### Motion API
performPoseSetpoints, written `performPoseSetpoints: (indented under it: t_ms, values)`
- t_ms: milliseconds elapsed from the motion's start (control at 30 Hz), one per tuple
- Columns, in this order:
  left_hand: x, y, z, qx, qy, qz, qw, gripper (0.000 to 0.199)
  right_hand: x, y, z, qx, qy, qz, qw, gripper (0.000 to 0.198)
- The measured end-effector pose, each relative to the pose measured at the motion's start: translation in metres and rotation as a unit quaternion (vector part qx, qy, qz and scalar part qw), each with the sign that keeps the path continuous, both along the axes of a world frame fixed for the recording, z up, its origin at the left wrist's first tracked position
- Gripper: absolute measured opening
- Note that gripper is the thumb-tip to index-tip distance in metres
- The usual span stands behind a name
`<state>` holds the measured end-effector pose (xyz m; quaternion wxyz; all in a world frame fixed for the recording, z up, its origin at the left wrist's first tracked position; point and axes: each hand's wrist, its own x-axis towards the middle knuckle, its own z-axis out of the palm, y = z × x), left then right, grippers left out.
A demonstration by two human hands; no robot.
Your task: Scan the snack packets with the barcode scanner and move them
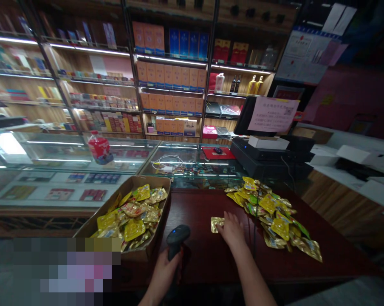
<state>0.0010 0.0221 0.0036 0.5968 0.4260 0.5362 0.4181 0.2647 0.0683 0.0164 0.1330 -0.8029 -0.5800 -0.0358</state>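
Note:
My left hand [166,267] is wrapped round the handle of a black barcode scanner [178,234], its head tilted up over the table. To the right, my right hand [232,229] has its thumb and fingers at the edge of a small gold foil packet [216,224] on the dark red tabletop. Part of that packet is hidden under the fingers. A loose pile of yellow and gold packets [270,212] lies right of this hand. On the left side, an open cardboard box [147,251] holds many similar packets [134,229].
Behind the table runs a glass display counter [131,170] with a red jug [99,147] and a white cable [168,163] on it. A monitor [244,117] and black cash drawer [252,159] stand at the right. A thin black cable [258,199] crosses the packet pile.

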Motion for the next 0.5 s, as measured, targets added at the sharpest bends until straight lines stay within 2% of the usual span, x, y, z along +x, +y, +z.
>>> performPoseSetpoints:
  t_ms: [67,100,167,267,400,500]
  values:
    - [0.001,-0.002,0.006,0.004,-0.003,-0.008,1.0,0.049,0.009,0.001,-0.004,-0.02,0.065,0.035,0.997,0.041]
    - [0.001,-0.004,0.009,0.006,-0.004,-0.013,1.0,0.049,0.01,0.003,-0.007,-0.004,0.11,0.046,0.993,0.034]
    - [0.001,-0.009,0.018,0.012,-0.01,-0.021,1.0,0.048,0.006,0.009,-0.014,0.069,0.207,0.041,0.975,0.025]
    - [0.001,-0.017,0.031,0.022,-0.009,-0.029,0.999,0.044,-0.015,0.02,-0.03,0.161,0.311,0.022,0.936,0.028]
    - [0.001,-0.021,0.048,0.033,0.007,-0.027,0.999,0.04,-0.041,0.022,-0.052,0.205,0.367,0.018,0.907,0.035]
    - [0.003,-0.019,0.055,0.04,0.011,-0.037,0.998,0.037,-0.046,0.017,-0.061,0.25,0.41,0.021,0.877,0.039]
